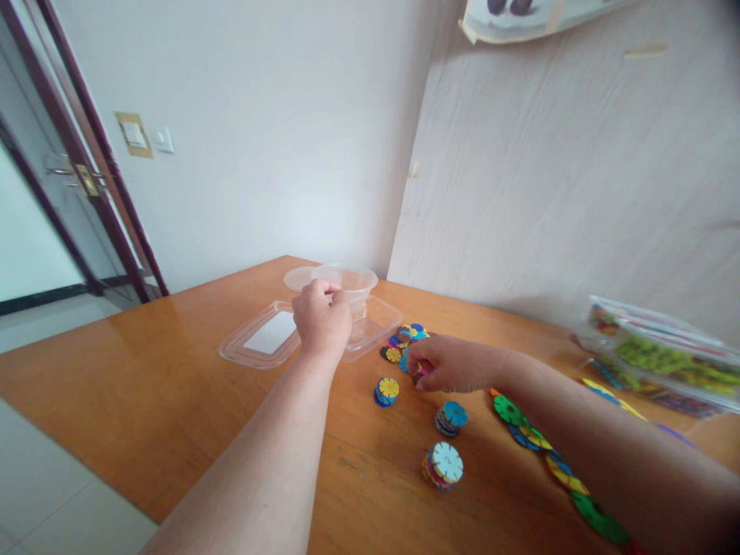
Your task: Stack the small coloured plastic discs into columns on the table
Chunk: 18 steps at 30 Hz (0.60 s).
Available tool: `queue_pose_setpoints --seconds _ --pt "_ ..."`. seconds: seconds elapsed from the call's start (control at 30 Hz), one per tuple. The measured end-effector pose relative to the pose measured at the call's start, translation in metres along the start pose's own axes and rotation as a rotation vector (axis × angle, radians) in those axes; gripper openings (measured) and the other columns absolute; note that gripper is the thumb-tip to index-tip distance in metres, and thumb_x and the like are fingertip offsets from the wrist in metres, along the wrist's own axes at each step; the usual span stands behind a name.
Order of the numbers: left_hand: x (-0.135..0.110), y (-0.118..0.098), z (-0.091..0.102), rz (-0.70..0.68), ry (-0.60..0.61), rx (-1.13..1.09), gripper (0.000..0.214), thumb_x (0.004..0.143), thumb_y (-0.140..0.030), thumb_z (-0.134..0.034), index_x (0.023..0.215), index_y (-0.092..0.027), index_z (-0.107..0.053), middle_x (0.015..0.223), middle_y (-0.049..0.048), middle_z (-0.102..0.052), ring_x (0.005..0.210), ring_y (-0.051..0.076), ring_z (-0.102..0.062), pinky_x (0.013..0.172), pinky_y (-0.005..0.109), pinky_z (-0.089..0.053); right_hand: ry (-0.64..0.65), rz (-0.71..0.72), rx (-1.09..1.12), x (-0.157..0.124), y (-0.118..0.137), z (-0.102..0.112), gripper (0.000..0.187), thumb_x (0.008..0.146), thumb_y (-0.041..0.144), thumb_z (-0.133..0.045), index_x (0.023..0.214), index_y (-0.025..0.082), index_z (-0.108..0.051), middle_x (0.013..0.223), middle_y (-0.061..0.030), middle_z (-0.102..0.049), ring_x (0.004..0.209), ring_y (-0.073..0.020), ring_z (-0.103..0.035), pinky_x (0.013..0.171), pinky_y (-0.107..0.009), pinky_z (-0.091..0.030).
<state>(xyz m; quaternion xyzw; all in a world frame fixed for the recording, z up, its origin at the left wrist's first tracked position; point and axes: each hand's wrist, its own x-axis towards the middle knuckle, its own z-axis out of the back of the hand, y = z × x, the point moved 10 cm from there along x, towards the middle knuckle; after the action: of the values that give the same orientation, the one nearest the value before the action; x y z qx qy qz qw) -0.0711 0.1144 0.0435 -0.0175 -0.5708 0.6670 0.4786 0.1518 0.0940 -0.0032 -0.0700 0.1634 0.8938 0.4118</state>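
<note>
My left hand (322,317) is closed in front of a round clear plastic bowl (350,279). Its curled fingers hide whether they pinch the bowl's rim or something small. To the right, my right hand (445,364) is bent over a loose pile of notched plastic discs (394,354) in yellow, blue and other colours. Its thumb and fingers close on a disc there, mostly hidden, with a bit of pink showing. Nearer to me are three neat stacks of such discs: one with a yellow top (387,389), one blue-topped (454,416) and one topped in pale blue (446,464).
Under and beside the bowl is a clear rectangular tub (385,312), with a clear lid (231,348) bearing a white label to its left. Overlapping discs (558,466) form a row beneath my right forearm. A clear box of colourful pieces (664,347) stands at the right.
</note>
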Motion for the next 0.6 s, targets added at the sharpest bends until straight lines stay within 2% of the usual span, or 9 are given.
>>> queue_pose_setpoints --seconds 0.23,0.43,0.53,0.6 --pt "0.001 -0.001 0.0 -0.005 -0.001 -0.005 0.016 0.081 -0.024 -0.052 0.087 -0.024 -0.067 0.094 0.0034 -0.07 0.091 0.022 -0.061 0.083 0.035 -0.046 0.023 -0.072 0.075 -0.004 -0.008 -0.003 0.016 0.074 0.027 -0.07 0.085 0.019 -0.062 0.076 0.0012 -0.061 0.069 -0.0137 -0.057 0.054 -0.021 -0.034" --pt "0.001 -0.001 0.0 0.011 0.007 -0.008 0.016 0.081 -0.023 -0.053 0.088 -0.025 -0.067 0.094 0.0036 -0.07 0.092 0.022 -0.061 0.083 0.034 -0.046 0.09 -0.152 0.456 -0.006 -0.012 -0.007 0.014 0.078 0.028 -0.068 0.08 0.018 -0.059 0.065 0.0027 -0.061 0.054 -0.011 -0.058 0.05 -0.021 -0.044" --pt "0.001 0.0 0.0 0.014 0.005 -0.011 0.016 0.08 -0.022 -0.052 0.086 -0.025 -0.067 0.094 0.0035 -0.07 0.093 0.022 -0.061 0.084 0.034 -0.046 0.074 -0.159 0.671 -0.007 -0.005 -0.001 0.016 0.08 0.031 -0.069 0.082 0.016 -0.063 0.074 -0.0002 -0.067 0.049 -0.0078 -0.054 0.049 -0.021 -0.046" --pt "0.001 0.0 0.0 0.01 0.002 -0.012 0.016 0.08 -0.022 -0.052 0.086 -0.024 -0.067 0.093 0.0036 -0.07 0.092 0.022 -0.062 0.084 0.035 -0.046 0.054 -0.142 0.779 -0.006 0.002 0.003 0.019 0.08 0.035 -0.07 0.085 0.016 -0.066 0.078 -0.0008 -0.068 0.046 -0.0059 -0.05 0.044 -0.02 -0.043"
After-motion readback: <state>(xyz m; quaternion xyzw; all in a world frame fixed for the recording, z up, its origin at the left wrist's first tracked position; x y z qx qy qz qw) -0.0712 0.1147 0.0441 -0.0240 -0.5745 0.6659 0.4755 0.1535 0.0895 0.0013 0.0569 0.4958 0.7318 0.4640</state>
